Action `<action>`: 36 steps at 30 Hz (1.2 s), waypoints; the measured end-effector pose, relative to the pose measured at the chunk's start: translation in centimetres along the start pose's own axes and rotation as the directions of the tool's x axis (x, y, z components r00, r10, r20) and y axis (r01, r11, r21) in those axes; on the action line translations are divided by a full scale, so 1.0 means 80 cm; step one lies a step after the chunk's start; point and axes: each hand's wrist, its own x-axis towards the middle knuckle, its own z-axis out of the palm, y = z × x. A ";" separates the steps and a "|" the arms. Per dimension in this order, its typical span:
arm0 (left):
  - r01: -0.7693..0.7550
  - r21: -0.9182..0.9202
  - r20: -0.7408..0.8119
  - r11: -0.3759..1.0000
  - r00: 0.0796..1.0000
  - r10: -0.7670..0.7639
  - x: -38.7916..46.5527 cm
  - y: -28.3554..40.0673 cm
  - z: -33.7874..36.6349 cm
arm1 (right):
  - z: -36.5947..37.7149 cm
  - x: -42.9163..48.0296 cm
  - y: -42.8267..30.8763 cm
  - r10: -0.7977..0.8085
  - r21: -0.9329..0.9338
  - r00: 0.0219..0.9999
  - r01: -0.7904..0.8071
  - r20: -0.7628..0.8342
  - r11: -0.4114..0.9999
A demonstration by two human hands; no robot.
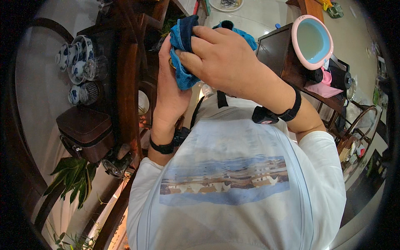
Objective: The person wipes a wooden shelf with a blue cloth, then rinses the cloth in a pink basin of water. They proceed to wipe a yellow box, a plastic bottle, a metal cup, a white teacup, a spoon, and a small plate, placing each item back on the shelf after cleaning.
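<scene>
Both hands are raised close together in front of me. A blue mesh cloth (185, 78) with a dark navy strip is bunched between them. The fingers of my right hand (226, 57) curl into it and pinch its folds. My left hand (173, 100) is upright, its palm and thumb supporting the cloth from the left. A small yellowish edge shows between the cloth and my left hand; what it belongs to is hidden. More blue mesh fabric (247, 37) shows behind my right hand. Whether it is the same piece, I cannot tell.
On the right, a pink-rimmed basin (312, 66) of cloudy water stands on a dark wooden cabinet (275, 43), near a pink cloth (325, 90). On the left are a blue-and-white porcelain tea set (78, 68), a brown zipped case (84, 131) and a leafy plant (75, 176).
</scene>
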 end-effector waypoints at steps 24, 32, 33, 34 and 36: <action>0.137 -0.679 0.090 0.721 0.991 -0.103 0.014 0.003 -0.036 | -0.032 -0.002 0.068 0.166 0.157 0.978 -0.146 -0.124 0.977; 0.029 -0.342 -0.134 0.939 0.988 -0.080 0.025 0.022 -0.014 | -0.016 0.022 0.035 0.046 0.074 0.998 -0.049 0.035 0.996; 0.035 -0.430 -0.220 0.902 0.965 -0.142 0.024 0.021 -0.008 | -0.009 0.018 0.038 0.119 0.129 0.992 -0.115 -0.028 0.985; -0.019 -0.523 -0.235 0.852 0.964 -0.123 0.024 0.020 -0.004 | -0.004 0.012 0.038 0.213 0.203 0.976 -0.199 -0.051 0.959; -0.048 -0.553 -0.338 0.832 0.925 -0.171 0.023 0.019 0.010 | 0.013 0.003 0.030 0.490 0.558 0.869 -0.438 0.063 0.705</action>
